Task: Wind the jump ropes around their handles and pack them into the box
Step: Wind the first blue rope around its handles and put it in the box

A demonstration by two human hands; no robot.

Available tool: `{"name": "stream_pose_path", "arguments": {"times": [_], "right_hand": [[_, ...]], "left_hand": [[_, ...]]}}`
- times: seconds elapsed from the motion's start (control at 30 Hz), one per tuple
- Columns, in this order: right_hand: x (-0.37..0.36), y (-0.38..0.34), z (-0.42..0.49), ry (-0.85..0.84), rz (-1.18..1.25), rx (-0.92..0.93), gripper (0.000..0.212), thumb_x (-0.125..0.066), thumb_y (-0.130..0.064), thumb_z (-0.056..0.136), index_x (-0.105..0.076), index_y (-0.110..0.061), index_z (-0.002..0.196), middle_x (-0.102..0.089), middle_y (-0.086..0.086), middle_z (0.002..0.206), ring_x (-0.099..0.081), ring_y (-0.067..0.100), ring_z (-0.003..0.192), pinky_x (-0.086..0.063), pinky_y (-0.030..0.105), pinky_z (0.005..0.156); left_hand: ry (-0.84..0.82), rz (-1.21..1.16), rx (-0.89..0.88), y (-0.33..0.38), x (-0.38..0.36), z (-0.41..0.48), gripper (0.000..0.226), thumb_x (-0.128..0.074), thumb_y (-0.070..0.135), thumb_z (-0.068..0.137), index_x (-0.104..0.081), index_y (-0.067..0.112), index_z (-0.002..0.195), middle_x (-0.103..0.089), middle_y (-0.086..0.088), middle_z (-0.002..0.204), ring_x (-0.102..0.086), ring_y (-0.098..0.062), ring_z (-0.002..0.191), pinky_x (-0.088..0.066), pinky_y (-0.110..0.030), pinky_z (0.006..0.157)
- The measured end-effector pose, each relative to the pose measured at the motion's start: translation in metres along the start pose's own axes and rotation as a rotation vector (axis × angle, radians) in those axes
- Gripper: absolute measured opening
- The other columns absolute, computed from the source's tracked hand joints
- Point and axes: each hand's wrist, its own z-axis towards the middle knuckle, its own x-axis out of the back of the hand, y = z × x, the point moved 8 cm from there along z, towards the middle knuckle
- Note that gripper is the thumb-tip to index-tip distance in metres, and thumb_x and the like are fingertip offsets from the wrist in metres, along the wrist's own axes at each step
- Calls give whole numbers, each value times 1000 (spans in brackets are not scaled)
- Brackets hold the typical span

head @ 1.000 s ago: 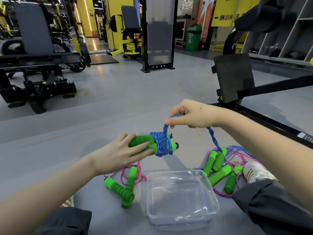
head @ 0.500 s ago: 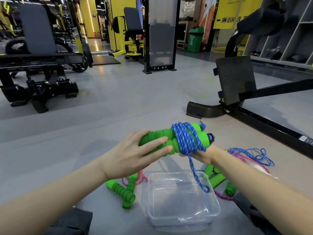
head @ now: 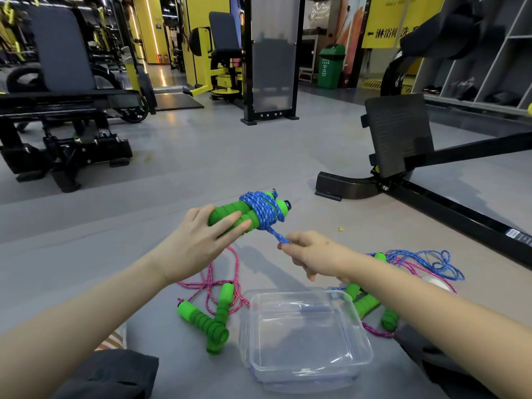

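Note:
My left hand (head: pixel 198 243) grips a pair of green foam handles (head: pixel 230 216) held side by side in the air, with blue rope (head: pixel 263 210) wound around their far end. My right hand (head: pixel 309 253) pinches the short loose tail of that blue rope just below the bundle. A clear plastic box (head: pixel 306 335) stands open on the floor in front of me, with nothing in it. Left of the box lies a pink rope (head: pixel 218 280) with two green handles (head: pixel 214 321). To the right, under my right forearm, more green handles (head: pixel 365 303) lie with tangled blue and pink rope (head: pixel 426 262).
I sit on a grey gym floor, with my dark trouser knees (head: pixel 115 375) at the bottom corners. A black machine with a footplate (head: pixel 400 139) and a long rail stands at the right. A weight bench (head: pixel 57 110) is at the far left.
My right hand has carried the blue rope over and under the handles and now pulls its short tail toward me. The loose length is nearly all wound on. The bundle has risen slightly.

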Motion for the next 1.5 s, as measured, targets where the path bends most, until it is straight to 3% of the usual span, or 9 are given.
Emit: {"name": "stream_pose_path", "arguments": {"times": [0.23,0.43,0.6,0.9,1.1,1.23,1.33,1.43,1.5], "right_hand": [[24,-57,-20,61,-642,379,22,-48,-18,94,-64,-4,99,-59,7,79,-49,11,57,-36,24,58],[55,-74,-8,39,-279,474,7,-61,-9,88,-67,-12,86,-63,8,59,-56,7,52,-44,19,60],[58,-56,7,-81,1,383,9,-65,-5,84,-61,-14,82,-61,9,67,-55,9,60,-42,29,67],[50,-8,12,-111,480,249,14,-61,2,82,-62,-11,76,-60,-4,63,-57,0,56,-46,9,57],[65,-17,8,36,487,377,9,-74,-15,62,-69,-10,66,-64,6,85,-58,18,80,-46,27,81],[79,-27,3,140,380,442,25,-63,-27,85,-74,-5,82,-71,-4,84,-59,16,84,-47,27,81],[79,-22,2,24,441,378,45,-48,-50,85,-74,-14,94,-73,0,100,-65,14,93,-49,20,80],[74,-19,-2,-170,526,356,59,-63,-71,65,-74,-24,98,-72,-1,106,-66,12,99,-51,20,82],[72,-17,-4,-295,611,347,59,-79,-63,51,-76,-23,95,-73,-1,100,-68,11,92,-54,22,80]], "left_hand": [[-151,-42,-34,5,-9,-5,78,-70,-1,60,-43,12,132,-61,-9,117,-54,-34,76,-46,-37,63],[-104,-68,-229,35,1,3,59,-36,2,82,-38,15,139,-52,-4,124,-51,-35,90,-46,-37,67],[8,-124,-295,53,23,13,50,-35,1,88,-40,14,136,-47,-5,128,-44,-38,97,-44,-41,78],[129,-179,-288,55,43,22,39,-32,4,98,-41,16,134,-46,-4,129,-46,-36,97,-41,-41,78],[143,-214,-208,47,44,28,36,-36,10,98,-42,17,133,-47,-3,126,-49,-36,97,-42,-40,76],[150,-316,-115,39,44,32,32,-32,22,103,-44,17,132,-46,-3,130,-57,-37,90,-48,-41,79],[137,-469,-10,29,42,37,34,-35,23,102,-41,12,134,-45,-5,132,-54,-35,90,-47,-41,86],[44,-760,142,23,35,43,42,-39,28,100,-37,14,140,-45,1,134,-53,-25,107,-41,-34,96],[-36,-1018,308,22,31,45,45,-42,34,98,-38,25,142,-49,9,134,-50,-11,119,-38,-26,101]]}}
